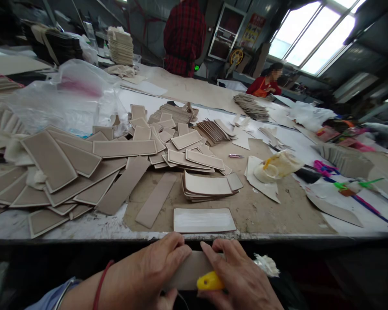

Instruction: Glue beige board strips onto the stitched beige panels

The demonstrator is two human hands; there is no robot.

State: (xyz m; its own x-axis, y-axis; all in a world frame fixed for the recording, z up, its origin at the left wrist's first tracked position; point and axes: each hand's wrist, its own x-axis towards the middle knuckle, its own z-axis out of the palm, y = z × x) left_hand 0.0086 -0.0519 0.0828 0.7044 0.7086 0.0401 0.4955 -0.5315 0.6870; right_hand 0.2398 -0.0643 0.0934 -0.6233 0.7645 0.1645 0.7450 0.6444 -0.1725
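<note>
In front of the table edge, my left hand [151,271] is closed on a grey-beige rectangular panel [191,268], its thumb along the near side. My right hand [237,277] grips the panel's other end and also keeps a brush in its palm. The brush's yellow handle [210,281] sticks out to the left, and its whitish bristles [268,265] show on the right. Just beyond my hands, a panel with a wet-looking white face [203,219] lies flat. Behind that sits a small stack of panels [208,185], beside a lone strip [157,200].
Loose panels [124,148] pile up on the left and middle. A glue-smeared cup [280,165] stands on a scrap at the right. A small pink tool [236,156] lies mid-table. Plastic bags [74,94] are behind. Two people [185,36] are across the room.
</note>
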